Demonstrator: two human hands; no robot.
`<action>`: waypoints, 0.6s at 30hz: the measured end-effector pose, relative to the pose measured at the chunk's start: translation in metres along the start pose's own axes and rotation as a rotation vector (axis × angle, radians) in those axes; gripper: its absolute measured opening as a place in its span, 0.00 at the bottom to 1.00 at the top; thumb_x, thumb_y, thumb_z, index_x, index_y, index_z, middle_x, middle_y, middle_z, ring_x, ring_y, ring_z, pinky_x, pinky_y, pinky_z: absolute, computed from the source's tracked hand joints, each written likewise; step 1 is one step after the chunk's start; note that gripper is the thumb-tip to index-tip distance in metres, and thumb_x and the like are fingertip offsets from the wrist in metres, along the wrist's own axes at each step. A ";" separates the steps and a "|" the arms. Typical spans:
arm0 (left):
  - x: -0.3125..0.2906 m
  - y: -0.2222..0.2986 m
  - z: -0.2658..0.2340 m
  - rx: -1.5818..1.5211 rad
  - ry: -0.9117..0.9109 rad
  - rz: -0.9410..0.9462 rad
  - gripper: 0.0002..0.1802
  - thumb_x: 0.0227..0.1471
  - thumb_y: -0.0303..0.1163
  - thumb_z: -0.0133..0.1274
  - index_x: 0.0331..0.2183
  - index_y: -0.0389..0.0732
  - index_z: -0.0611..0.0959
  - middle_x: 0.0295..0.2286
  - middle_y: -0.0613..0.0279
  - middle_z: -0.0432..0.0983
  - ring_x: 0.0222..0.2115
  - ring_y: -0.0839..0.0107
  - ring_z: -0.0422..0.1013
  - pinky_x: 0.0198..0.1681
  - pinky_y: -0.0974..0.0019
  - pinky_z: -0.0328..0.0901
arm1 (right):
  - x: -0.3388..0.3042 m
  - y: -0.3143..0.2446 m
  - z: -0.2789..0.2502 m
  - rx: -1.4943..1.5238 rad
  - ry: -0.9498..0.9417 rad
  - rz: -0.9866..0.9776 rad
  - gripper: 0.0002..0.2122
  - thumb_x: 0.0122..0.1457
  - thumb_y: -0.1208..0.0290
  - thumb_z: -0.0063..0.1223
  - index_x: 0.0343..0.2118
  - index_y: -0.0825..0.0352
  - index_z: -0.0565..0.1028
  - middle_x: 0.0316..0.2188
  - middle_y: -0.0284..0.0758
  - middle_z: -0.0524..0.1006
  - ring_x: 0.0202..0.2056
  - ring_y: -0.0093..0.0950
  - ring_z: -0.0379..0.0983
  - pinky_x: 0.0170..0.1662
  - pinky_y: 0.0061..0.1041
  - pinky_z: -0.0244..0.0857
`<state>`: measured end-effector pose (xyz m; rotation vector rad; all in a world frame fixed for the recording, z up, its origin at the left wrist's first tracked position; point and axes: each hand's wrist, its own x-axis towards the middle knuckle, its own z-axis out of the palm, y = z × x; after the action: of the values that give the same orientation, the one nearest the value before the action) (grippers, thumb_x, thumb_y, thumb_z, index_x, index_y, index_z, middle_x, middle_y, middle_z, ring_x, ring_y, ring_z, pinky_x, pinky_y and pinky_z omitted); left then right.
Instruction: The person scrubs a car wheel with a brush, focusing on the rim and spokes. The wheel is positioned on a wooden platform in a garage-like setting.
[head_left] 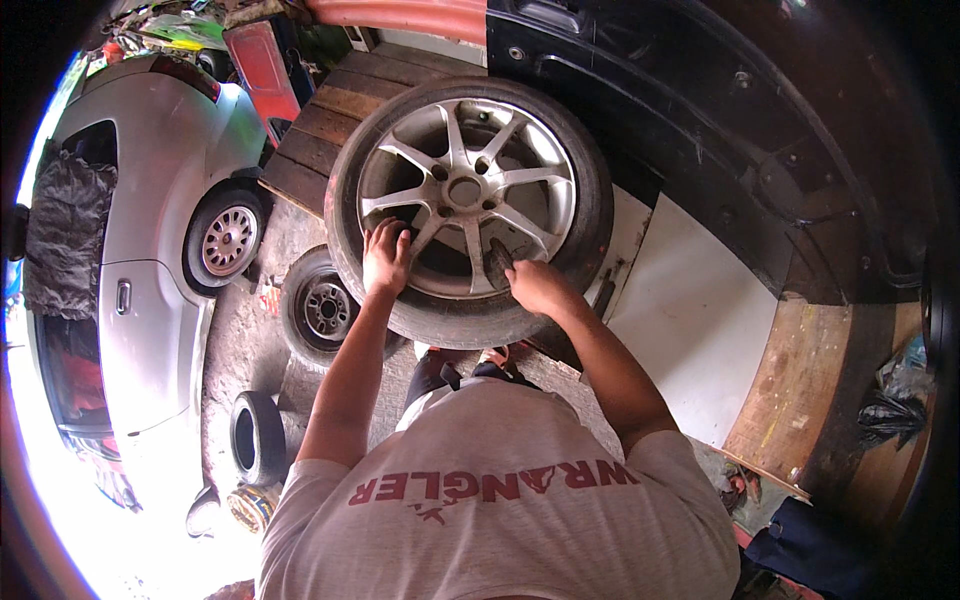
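Observation:
A car wheel (478,199) with a silver spoked alloy rim and a worn black tyre (465,327) lies face up in front of me. My left hand (386,258) rests on the rim's near left edge, fingers laid over the lip beside a spoke. In my right hand (541,287) is a small dark, narrow piece (498,264), held against the near right part of the rim by a spoke. Its exact kind is hard to make out, and my fingers hide part of it.
Wooden planks (330,135) lie under the wheel's far left. Left stand a silver car (150,290), a wheel with a black steel rim (325,306) and a loose tyre (257,438). A white board (695,320) and dark panel (740,130) are on the right.

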<state>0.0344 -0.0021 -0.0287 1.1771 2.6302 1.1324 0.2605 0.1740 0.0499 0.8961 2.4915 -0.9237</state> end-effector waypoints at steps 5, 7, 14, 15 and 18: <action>-0.001 0.000 0.000 -0.020 0.013 -0.002 0.24 0.61 0.48 0.42 0.47 0.40 0.78 0.50 0.54 0.72 0.55 0.55 0.64 0.64 0.46 0.46 | -0.010 0.016 0.006 0.164 0.061 -0.062 0.20 0.65 0.59 0.42 0.35 0.76 0.75 0.30 0.54 0.78 0.37 0.53 0.76 0.44 0.47 0.67; 0.001 0.004 0.002 -0.014 0.016 0.005 0.24 0.61 0.48 0.42 0.46 0.40 0.78 0.50 0.54 0.72 0.55 0.55 0.65 0.64 0.46 0.46 | 0.012 0.026 0.013 0.344 0.051 -0.032 0.19 0.66 0.59 0.42 0.34 0.74 0.75 0.26 0.50 0.78 0.31 0.48 0.77 0.37 0.44 0.69; -0.001 0.005 -0.001 -0.010 0.018 0.005 0.23 0.61 0.48 0.42 0.46 0.40 0.78 0.49 0.54 0.73 0.55 0.55 0.65 0.64 0.46 0.47 | 0.009 0.019 0.013 1.022 -0.019 0.137 0.14 0.67 0.59 0.41 0.30 0.64 0.71 0.16 0.31 0.70 0.14 0.23 0.66 0.16 0.24 0.61; -0.002 0.005 -0.001 -0.009 0.020 0.007 0.23 0.61 0.48 0.42 0.46 0.40 0.78 0.49 0.54 0.73 0.55 0.55 0.65 0.64 0.46 0.47 | 0.003 0.017 0.015 1.003 -0.034 0.122 0.14 0.67 0.59 0.42 0.30 0.64 0.71 0.16 0.31 0.70 0.14 0.23 0.66 0.16 0.24 0.61; -0.001 0.006 0.000 -0.009 0.023 0.007 0.23 0.61 0.48 0.42 0.46 0.41 0.78 0.49 0.54 0.73 0.55 0.55 0.65 0.64 0.46 0.47 | -0.018 0.026 0.013 0.969 -0.083 0.143 0.15 0.68 0.61 0.41 0.31 0.68 0.74 0.17 0.32 0.72 0.16 0.24 0.68 0.18 0.28 0.62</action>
<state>0.0393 0.0001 -0.0249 1.1790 2.6375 1.1648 0.2917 0.1729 0.0377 1.2202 1.7963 -2.1046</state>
